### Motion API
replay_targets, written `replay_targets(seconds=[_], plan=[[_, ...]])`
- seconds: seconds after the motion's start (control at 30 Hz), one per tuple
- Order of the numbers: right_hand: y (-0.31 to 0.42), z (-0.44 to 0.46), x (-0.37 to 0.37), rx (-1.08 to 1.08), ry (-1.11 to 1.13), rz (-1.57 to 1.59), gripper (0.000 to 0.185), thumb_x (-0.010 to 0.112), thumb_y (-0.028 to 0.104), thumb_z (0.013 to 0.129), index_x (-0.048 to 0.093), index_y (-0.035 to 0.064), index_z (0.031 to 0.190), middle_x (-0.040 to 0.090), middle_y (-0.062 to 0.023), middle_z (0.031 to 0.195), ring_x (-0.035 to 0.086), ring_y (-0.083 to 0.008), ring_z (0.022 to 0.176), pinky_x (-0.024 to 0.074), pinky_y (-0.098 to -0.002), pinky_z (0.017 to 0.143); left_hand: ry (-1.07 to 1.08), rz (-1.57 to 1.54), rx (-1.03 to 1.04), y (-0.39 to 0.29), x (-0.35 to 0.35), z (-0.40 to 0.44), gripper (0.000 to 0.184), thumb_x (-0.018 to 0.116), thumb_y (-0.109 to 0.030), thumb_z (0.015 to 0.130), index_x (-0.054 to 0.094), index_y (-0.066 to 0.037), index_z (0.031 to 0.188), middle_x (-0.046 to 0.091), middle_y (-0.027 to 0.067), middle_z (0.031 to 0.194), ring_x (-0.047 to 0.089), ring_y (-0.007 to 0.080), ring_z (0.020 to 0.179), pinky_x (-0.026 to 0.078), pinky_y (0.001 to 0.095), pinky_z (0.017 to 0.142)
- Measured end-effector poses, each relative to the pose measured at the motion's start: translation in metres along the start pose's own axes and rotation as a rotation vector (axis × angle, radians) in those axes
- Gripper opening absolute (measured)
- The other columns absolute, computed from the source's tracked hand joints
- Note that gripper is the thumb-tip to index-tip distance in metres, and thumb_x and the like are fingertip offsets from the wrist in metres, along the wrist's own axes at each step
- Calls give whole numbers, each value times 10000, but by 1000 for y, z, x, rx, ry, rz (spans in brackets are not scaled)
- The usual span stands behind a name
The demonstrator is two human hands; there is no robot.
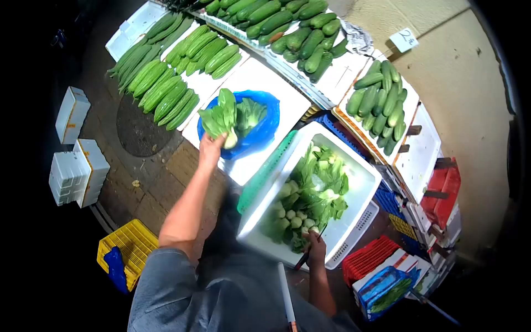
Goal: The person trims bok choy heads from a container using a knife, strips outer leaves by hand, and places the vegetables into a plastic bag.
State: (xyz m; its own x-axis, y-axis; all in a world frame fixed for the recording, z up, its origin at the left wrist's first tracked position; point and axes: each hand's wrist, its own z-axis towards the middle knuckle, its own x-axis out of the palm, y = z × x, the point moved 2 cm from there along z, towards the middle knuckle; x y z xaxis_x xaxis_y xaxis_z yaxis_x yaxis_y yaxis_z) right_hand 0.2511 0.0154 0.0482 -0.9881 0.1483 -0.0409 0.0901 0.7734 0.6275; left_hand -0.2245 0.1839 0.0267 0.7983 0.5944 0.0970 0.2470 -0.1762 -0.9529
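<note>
My left hand (213, 148) is closed round the base of a leafy green bok choy (222, 117), held over the left side of a blue plastic bag (264, 128). More greens (250, 113) lie inside that bag, on a white board. My right hand (315, 247) is at the near edge of a white foam box (358, 171), closed round the dark handle of a thin tool, probably a knife (302, 261). Bok choy (323, 182) is heaped in the box, some with pale stem ends facing up.
Ridged gourds (166, 97) and cucumbers (381, 102) lie on white boards ahead. A yellow crate (130, 249) and foam boxes (91, 169) stand at left. At right are a red crate (371, 259) and a price card (404, 40).
</note>
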Motion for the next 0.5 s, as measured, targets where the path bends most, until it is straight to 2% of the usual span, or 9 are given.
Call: replay_targets(seconds=[0.1,0.13,0.23,0.3,0.33,0.43,0.5], plan=[[0,6,18,6,-6,-158,372,583,248,1001,557,-39,1236,699,-131,999,471,-92,447,502,-272,449,11,26,-7,14,-14,52,333,674,-104,916,599,38,1208,696,120,1119,662,176,977,515,309,871],[7,4,30,46,-23,-166,367,582,239,1002,552,-33,1246,693,-117,1003,473,-86,461,505,-270,462,24,19,-47,21,-15,64,334,676,-105,915,599,38,1208,695,118,1123,662,175,978,514,308,872],[-2,12,37,-30,38,-93,354,588,232,998,554,-14,1250,688,-105,1017,476,-87,471,501,-264,466,66,55,-120,43,-16,96,390,682,-112,907,579,36,1253,686,122,1138,656,189,992,504,320,892],[-6,16,33,8,11,-161,344,608,235,986,561,23,1253,683,-74,1033,543,-91,567,501,-255,477,121,164,-141,48,-17,111,421,684,-113,902,566,33,1279,683,124,1143,647,194,1015,497,329,907],[-12,18,31,16,-2,-180,345,614,240,982,565,33,1253,682,-66,1035,559,-93,595,503,-253,481,166,323,-55,35,-15,114,463,666,-149,912,535,19,1323,676,182,1171,644,271,1080,483,372,943],[-2,14,39,73,-10,-222,344,626,253,974,576,46,1244,678,-47,1033,589,-97,659,511,-251,491,263,659,-56,20,-14,137,480,639,-193,927,512,14,1340,648,257,1201,614,367,1159,463,419,977],[1,14,48,121,-26,-250,340,630,254,969,584,47,1235,675,-42,1029,593,-96,674,516,-252,497,340,806,-4,25,-10,157,491,636,-219,927,493,-9,1348,639,272,1201,602,412,1148,464,449,973]])
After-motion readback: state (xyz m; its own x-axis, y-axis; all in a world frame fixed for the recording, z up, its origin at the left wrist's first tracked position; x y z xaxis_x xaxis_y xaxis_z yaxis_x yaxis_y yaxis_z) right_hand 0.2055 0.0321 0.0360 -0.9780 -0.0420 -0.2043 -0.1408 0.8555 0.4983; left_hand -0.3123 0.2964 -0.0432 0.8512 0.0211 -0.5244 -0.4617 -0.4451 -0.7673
